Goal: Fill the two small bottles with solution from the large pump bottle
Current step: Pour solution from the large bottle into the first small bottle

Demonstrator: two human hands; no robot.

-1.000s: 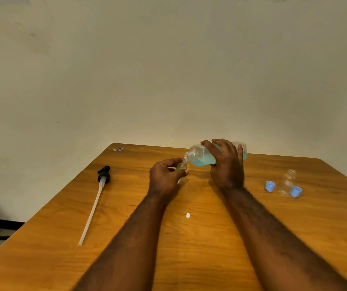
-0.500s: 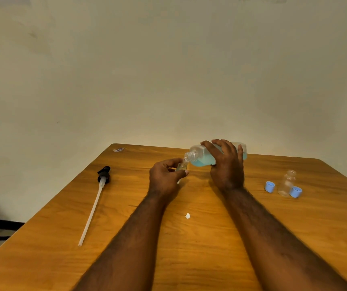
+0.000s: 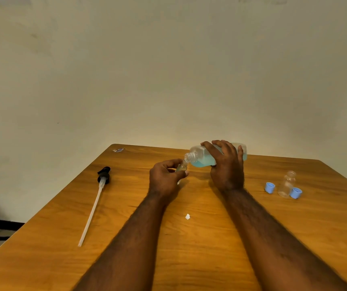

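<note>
Clear plastic, square in the shoulder: the large pump bottle is lying tipped on its side in the right hand. Fingers are curling over its top face, and the threaded neck is open and pointing toward the left hand. Blue solution is pooling along the lower side.

The left hand is pinching a small bottle between thumb and fingertips. Its mouth is sitting right at the big neck; touching or just apart, cannot tell. The fingers are hiding most of its body. Fill level and any flow are too small to make out.

Well out to the right of the right-hand grip, a second small bottle is standing upright, clear, round and uncapped. A blue cap is sitting just on its grip side. Another blue cap is overlapping its base on the far side.

Well left of the left-hand grip, a black pump head is lying flat, its long white dip tube running toward the table's left edge. A white scrap is lying nearer the person than both grips, between the forearms.

The table is glossy orange-brown wood grain, with open board lying between grips and caps. Its far edge is running just behind the large bottle. The frame is cutting off the near edge and both arms
</note>
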